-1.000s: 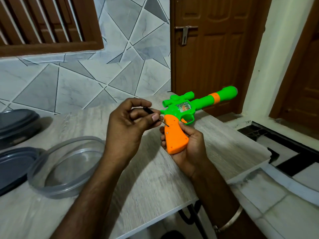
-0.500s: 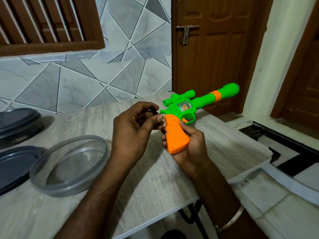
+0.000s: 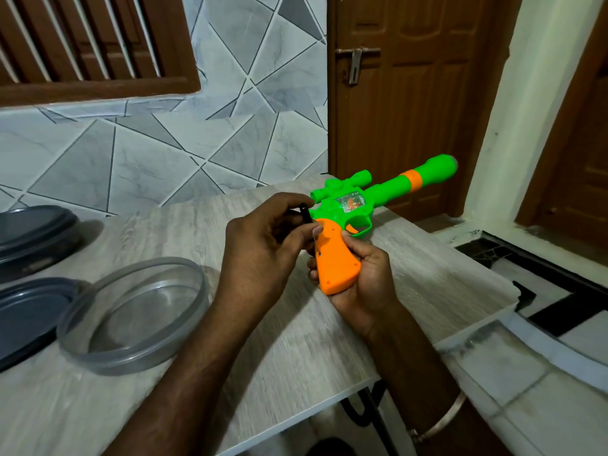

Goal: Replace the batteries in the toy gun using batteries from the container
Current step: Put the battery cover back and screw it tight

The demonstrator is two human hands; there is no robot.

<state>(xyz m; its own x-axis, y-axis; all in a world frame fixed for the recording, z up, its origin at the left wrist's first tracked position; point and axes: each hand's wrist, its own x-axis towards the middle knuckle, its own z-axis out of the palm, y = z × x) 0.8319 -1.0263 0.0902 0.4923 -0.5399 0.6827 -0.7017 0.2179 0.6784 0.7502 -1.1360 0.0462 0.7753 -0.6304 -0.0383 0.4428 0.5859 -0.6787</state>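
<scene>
Toy gun [image 3: 350,210] is clasped by its grip in the right hand [image 3: 367,286]. Left hand [image 3: 263,255] pinches a screwdriver [image 3: 306,214] against it.

This is looking like a room in a home. Beyond the fingers [image 3: 279,205], grey marble-patterned wall tiles [image 3: 148,159] are running in slanting lines, and up to their left a brown louvred window shutter [image 3: 92,44] is sitting in the wall. Further beyond and to the right, a panelled wooden door [image 3: 411,93] is showing a metal latch [image 3: 355,60], with a second wooden door [image 3: 585,143] past a cream pillar [image 3: 510,126]. Below and right of the fingers, patterned floor tiles [image 3: 543,406] are spreading out. The pale wood-grain bench [image 3: 164,406] is carrying a clear container [image 3: 125,363] and a dark grey lid [image 3: 29,311] to their left.
</scene>
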